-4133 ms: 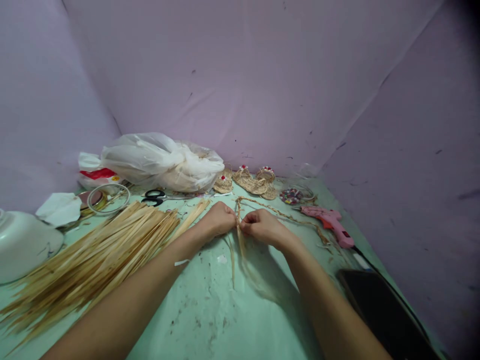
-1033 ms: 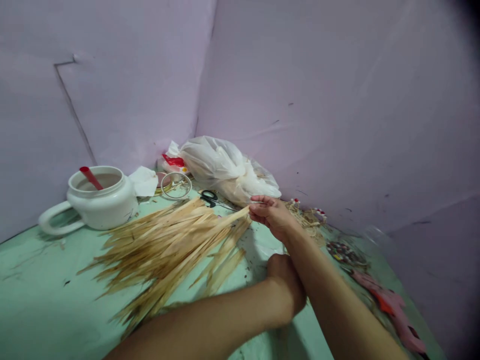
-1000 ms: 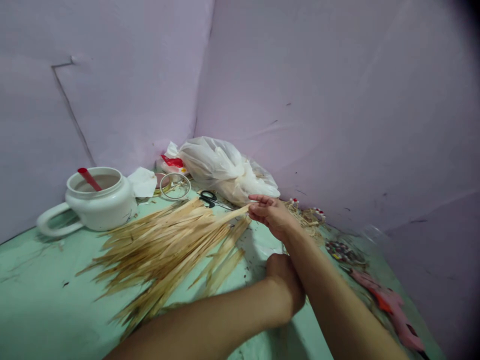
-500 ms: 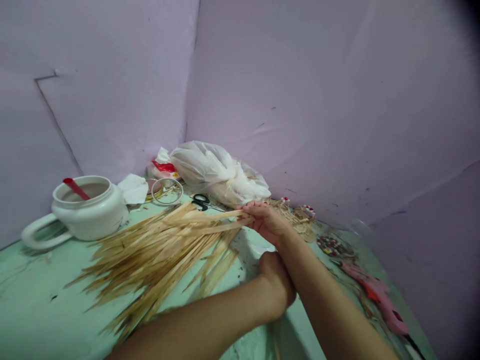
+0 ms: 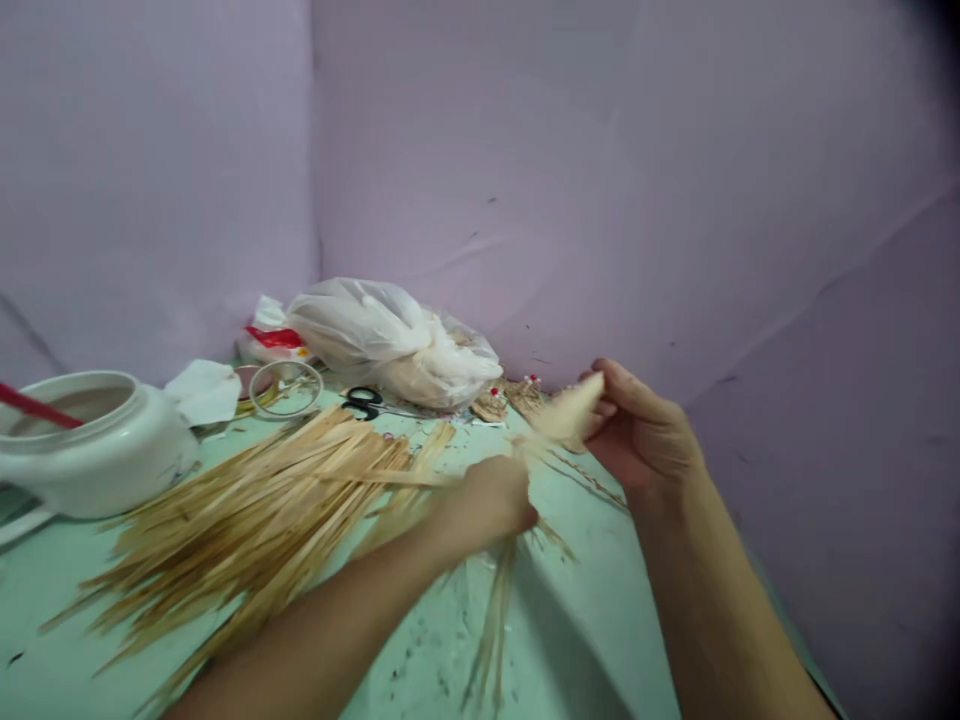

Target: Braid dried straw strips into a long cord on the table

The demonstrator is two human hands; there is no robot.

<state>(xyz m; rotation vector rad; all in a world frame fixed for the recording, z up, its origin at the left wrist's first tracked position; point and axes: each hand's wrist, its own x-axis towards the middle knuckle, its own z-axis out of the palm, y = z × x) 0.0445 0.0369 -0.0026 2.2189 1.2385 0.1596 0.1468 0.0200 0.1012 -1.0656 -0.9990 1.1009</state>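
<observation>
1. A small handicraft corner, closed in by plain lilac sheeting on the walls.
2. The green desk (image 5: pixel 585 640) is scuffed and carries a pile of straw strips (image 5: pixel 247 510), scissors (image 5: pixel 365 402) and a wire ring (image 5: pixel 286 387).
3. Small woven straw pieces (image 5: pixel 510 398) lie by the wall.

Head view: worn on the person's head, faces forward and down
Nearness: close over the green surface (image 5: pixel 585 640), toward the corner walls (image 5: pixel 525 150)
</observation>
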